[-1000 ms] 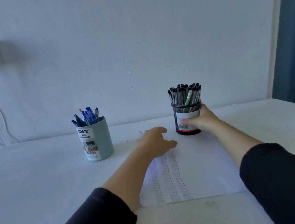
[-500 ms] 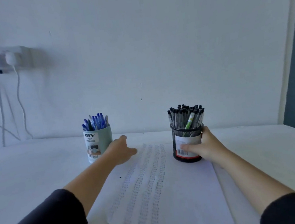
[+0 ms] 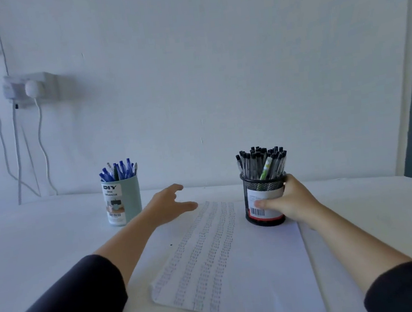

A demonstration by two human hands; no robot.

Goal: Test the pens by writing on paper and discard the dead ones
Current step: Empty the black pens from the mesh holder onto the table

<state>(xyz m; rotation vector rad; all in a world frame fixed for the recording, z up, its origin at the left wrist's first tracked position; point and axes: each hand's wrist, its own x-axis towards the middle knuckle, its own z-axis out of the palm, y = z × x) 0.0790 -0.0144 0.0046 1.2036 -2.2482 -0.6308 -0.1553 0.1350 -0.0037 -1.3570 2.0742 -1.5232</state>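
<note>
- White wall fills the top of the frame, and a white desk (image 3: 42, 238) spreads across the lower half, carrying everything we work with.
- Our black pens (image 3: 262, 161) stand bunched in a black mesh cup (image 3: 262, 200) at centre right, one green-and-white pen among them.
- Our right hand (image 3: 286, 202) grasps that cup, thumb across its label, fingers round the far side.
- Beneath the cup's base and running to the bottom centre lies the paper (image 3: 259, 273), already marked with columns of small test scribbles.
- Our left hand (image 3: 166, 208) hovers released over the paper's upper left corner, fingers spread, holding nothing.
- Further left stands a pale green cup (image 3: 125, 203) of blue pens (image 3: 118, 169), apart from both hands.
- At upper left a wall socket (image 3: 29, 87) with a plug and hanging cables is visible.
- We judge we are setting up: no pen is drawn yet.
- Next, we would pinch one pen from the mesh cup and lift it straight up while steadying the cup.
- No bin for dead pens is in view.
</note>
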